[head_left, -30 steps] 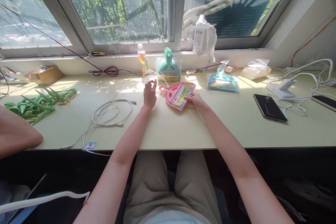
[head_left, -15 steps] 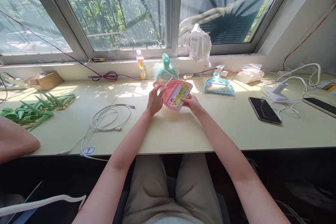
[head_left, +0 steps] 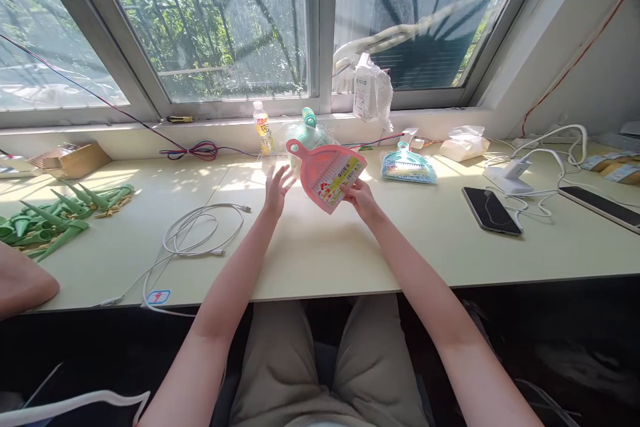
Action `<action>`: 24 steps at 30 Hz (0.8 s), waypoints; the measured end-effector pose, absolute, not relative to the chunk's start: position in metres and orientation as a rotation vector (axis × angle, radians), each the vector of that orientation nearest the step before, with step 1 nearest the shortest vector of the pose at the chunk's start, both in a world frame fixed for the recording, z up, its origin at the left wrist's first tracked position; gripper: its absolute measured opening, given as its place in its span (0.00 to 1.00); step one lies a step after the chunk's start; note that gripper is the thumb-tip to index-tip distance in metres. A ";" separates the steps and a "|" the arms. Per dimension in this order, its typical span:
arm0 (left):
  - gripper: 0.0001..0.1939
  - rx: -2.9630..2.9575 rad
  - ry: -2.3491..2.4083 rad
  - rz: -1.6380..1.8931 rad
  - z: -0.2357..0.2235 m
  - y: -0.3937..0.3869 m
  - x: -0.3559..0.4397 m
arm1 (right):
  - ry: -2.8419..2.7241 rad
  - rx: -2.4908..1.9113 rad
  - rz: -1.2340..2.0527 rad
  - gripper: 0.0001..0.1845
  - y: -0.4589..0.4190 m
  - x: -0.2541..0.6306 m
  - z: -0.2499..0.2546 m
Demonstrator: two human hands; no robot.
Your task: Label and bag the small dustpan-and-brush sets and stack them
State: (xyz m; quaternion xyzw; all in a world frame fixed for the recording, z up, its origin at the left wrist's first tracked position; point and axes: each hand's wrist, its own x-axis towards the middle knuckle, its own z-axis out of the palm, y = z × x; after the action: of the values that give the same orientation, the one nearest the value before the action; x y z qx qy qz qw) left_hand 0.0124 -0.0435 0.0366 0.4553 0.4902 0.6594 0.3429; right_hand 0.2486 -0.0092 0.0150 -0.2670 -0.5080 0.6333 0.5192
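A pink dustpan (head_left: 313, 170) with a printed label card on it is held up over the table, its looped handle pointing to the upper left. My right hand (head_left: 363, 200) grips its lower right edge. Just left of the dustpan, my left hand (head_left: 278, 190) is raised with its fingers spread, apart from it. Behind stand green dustpans (head_left: 309, 133) in clear wrapping, partly covered by the pink one. A teal dustpan (head_left: 409, 167) with a label lies to the right on the table.
A drink bottle (head_left: 263, 128) stands by the sill. A coiled white cable (head_left: 200, 230) and green cone-shaped pieces (head_left: 55, 217) lie to the left, near another person's arm (head_left: 23, 280). On the right are phones (head_left: 491, 211), a white charger (head_left: 510, 177) and a tissue pack (head_left: 464, 143).
My left hand has let go of the pink dustpan and moved left, its fingers spreading. The dustpan's handle now shows fully. My right hand keeps its hold.
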 end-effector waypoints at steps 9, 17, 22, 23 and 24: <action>0.31 1.324 1.135 1.441 0.038 -0.054 0.028 | -1.282 -0.645 1.519 0.28 -0.015 0.243 0.017; 0.30 1.201 0.946 1.109 0.020 -0.053 0.045 | -1.226 -0.678 1.474 0.28 -0.006 0.241 0.008; 0.26 1.148 0.942 1.037 0.017 -0.052 0.052 | -1.162 -0.680 1.495 0.26 -0.003 0.239 0.005; 0.26 1.128 0.947 1.065 0.018 -0.052 0.054 | -1.146 -0.684 1.500 0.26 -0.003 0.238 0.005; 0.27 1.110 0.954 1.103 0.019 -0.053 0.055 | -1.128 -0.690 1.503 0.26 -0.004 0.237 0.005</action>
State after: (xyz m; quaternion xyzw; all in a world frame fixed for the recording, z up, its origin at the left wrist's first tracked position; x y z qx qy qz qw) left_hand 0.0555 -0.0531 0.0189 0.4805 0.4129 0.4776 0.6088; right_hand 0.2368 -0.0037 0.0047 -0.2902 -0.4745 0.6321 0.5395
